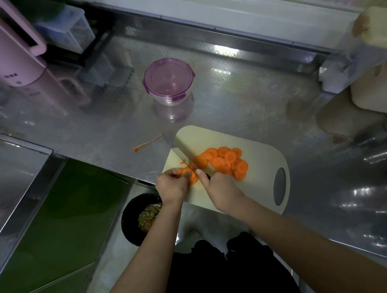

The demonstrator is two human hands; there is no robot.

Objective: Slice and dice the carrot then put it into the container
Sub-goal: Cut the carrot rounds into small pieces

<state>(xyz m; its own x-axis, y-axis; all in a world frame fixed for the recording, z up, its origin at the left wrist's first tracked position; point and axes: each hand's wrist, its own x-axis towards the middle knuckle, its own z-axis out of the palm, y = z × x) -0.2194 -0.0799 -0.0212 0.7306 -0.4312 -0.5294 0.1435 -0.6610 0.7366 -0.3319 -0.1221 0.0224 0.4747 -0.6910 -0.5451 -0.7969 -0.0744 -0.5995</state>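
Orange carrot rounds (225,162) lay on the cream cutting board (261,150); I saw the left hand (172,187) pinching one carrot piece (192,178), the right hand (219,189) gripping a broad knife (187,149).

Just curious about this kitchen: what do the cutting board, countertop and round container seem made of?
Cutting board: probably plastic, matte cream, moulded handle hole. Countertop: apparently stainless steel, glossy, reflecting lights and objects. Container: clear body, glass or plastic, cannot tell; lid looks translucent purple plastic with clips.

The steel counter (236,99) bears a cutting board (262,150), a lidded container (168,80), a carrot scrap (146,143) and a pink kettle (14,51).
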